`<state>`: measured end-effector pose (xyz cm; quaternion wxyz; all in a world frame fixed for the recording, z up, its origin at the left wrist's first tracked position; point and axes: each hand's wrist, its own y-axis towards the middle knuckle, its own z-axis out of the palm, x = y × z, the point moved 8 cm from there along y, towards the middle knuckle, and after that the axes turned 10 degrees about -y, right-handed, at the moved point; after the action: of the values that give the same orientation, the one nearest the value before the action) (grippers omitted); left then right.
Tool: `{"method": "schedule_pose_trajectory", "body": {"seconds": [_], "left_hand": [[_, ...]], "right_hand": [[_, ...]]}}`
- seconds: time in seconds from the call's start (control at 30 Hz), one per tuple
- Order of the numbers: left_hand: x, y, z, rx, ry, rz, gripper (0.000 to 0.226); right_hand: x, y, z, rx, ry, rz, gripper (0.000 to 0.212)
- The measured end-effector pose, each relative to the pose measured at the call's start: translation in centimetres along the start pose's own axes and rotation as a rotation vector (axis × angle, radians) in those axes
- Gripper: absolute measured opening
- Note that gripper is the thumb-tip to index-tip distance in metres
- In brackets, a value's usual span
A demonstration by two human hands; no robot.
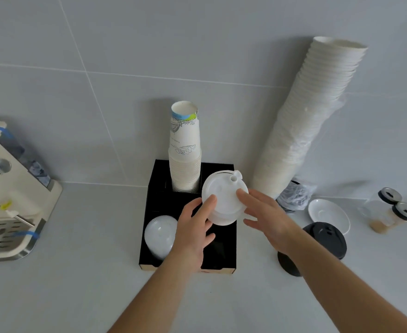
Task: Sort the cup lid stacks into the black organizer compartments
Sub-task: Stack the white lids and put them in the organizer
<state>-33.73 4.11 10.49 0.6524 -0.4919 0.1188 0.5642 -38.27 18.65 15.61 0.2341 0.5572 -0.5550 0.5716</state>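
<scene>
Head view, looking down a pale counter [77,296] — two bare forearms reach in from the bottom edge. Left hand [193,233] and right hand [267,218] both grip a white lid stack [224,198], left fingers on its near-left rim, right fingers spread against its right side. The stack is tilted and sits over the right side of the black organizer [188,265]; whether its base touches the compartment floor cannot be told, the hands hide it. In the organizer's front-left compartment lies a clear dome lid stack [159,236]. Off to the right, on the counter, a black lid stack [327,239] lies partly behind the right wrist, with a white saucer [329,215] just beyond it. Back compartment of the organizer — a column of printed paper cups [185,150] standing upright. Farther right, a tall stack of white cups [310,121] leans against the tiled wall. Far left, a cream coffee machine [10,188]; far right, two capped jars [387,210].
</scene>
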Motion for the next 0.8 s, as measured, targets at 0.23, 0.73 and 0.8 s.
{"method": "schedule_pose_trajectory", "body": {"seconds": [0.23, 0.73, 0.8], "left_hand": [[-2.8, 6.1, 3.3, 0.043, -0.037, -0.03, 0.02], [-2.4, 12.2, 4.6, -0.033, -0.075, 0.077, 0.07], [-2.4, 12.4, 4.8, -0.056, -0.093, 0.104, 0.067]], "right_hand": [[2.7, 6.7, -2.9, -0.092, -0.108, -0.011, 0.026], [1.0, 14.5, -3.9, -0.061, 0.005, 0.038, 0.024], [0.6, 14.9, -3.9, -0.081, 0.021, 0.05, 0.027]]}}
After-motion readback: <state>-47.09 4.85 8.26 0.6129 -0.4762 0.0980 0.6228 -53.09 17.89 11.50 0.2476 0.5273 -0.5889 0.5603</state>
